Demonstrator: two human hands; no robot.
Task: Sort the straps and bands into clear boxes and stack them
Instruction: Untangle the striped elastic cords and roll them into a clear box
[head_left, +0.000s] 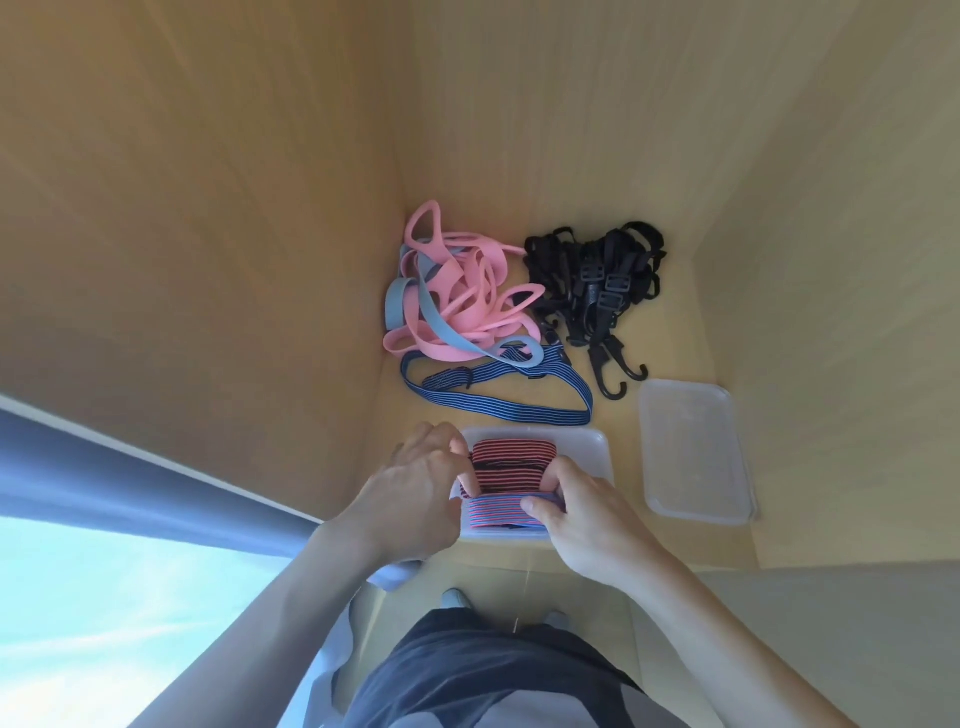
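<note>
Pink bands (467, 291) tangle with grey-blue bands (439, 317), beside black straps (592, 280), a blue-striped strap (498, 402) and red-striped straps (511, 462).

On a light wooden surface (675, 156) stands a clear rectangular plastic box (595, 447). Inside it, the left hand (415, 483) and right hand (582, 514) grip opposite ends of a bundle of folded striped elastic straps (511, 462). Beyond lie a loose blue striped elastic strap (498, 405), a tangle of pink and grey rubber bands (462, 291) and black webbing straps with hooks (597, 280). A second clear plastic container (696, 452) sits to the right.

Bare shelf (625, 413) between clear box (597, 447) and spare container (696, 452), blue strap (498, 405) just beyond box (loose loop), wall (260, 312) close left
</note>
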